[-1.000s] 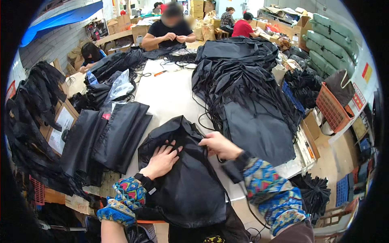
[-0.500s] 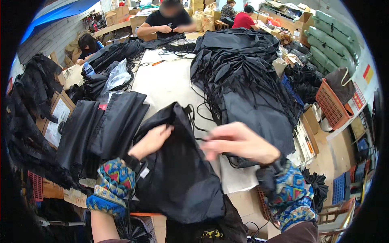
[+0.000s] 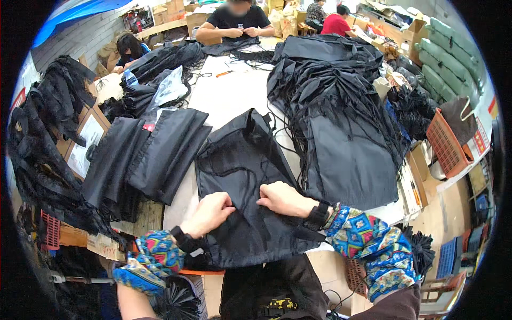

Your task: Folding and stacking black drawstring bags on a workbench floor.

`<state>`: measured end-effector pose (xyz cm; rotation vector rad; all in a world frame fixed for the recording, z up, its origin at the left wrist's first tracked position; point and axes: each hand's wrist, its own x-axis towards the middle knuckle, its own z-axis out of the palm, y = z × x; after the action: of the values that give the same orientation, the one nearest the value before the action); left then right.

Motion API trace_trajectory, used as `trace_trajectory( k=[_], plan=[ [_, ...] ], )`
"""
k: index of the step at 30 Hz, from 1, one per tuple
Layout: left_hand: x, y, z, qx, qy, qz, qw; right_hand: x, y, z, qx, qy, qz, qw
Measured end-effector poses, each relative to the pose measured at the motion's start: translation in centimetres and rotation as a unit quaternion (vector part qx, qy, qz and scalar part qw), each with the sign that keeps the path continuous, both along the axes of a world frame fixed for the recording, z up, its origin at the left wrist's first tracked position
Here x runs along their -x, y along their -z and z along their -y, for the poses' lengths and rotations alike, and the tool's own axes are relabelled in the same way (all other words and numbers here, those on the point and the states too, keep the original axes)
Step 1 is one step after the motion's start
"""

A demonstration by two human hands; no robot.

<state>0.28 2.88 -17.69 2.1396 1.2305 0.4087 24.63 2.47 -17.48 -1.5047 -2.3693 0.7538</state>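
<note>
A black drawstring bag (image 3: 250,234) lies spread on the table edge in front of me, its gathered end pointing away and a thin black cord (image 3: 230,172) looped across its face. My left hand (image 3: 212,212) is closed, with curled fingertips pinching the bag's fabric left of its middle. Opposite it, my right hand (image 3: 284,198) is also closed on the fabric, a short gap away. What exactly sits between the fingertips is mostly hidden. Patterned sleeves and dark wristbands cover both wrists.
A big pile of black drawstring bags (image 3: 349,154) lies to the right, with folded black bags (image 3: 165,154) at left. An orange-handled tool (image 3: 224,73) rests on the pale tabletop (image 3: 229,96). A co-worker (image 3: 234,24) sits across the table. An orange basket (image 3: 448,144) stands at right.
The bag has been laid flatter and its top no longer stands up. My right hand has let the cord at its side go and come down onto the fabric; my left has moved nearer me.
</note>
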Motion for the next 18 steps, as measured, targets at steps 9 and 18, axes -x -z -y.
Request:
trace_trajectory(
  k=[9, 18],
  plan=[
    [2.2, 0.8, -5.6, 0.09, -0.35, 0.131, 0.923, -4.3, -3.1, -7.1, 0.04, 0.251, -0.235, 0.938],
    [6.4, 2.9, -6.1, 0.208, -0.287, 0.331, 0.875, -6.6, 1.0, -6.1, -0.149, 0.108, -0.186, 0.965]
  ],
)
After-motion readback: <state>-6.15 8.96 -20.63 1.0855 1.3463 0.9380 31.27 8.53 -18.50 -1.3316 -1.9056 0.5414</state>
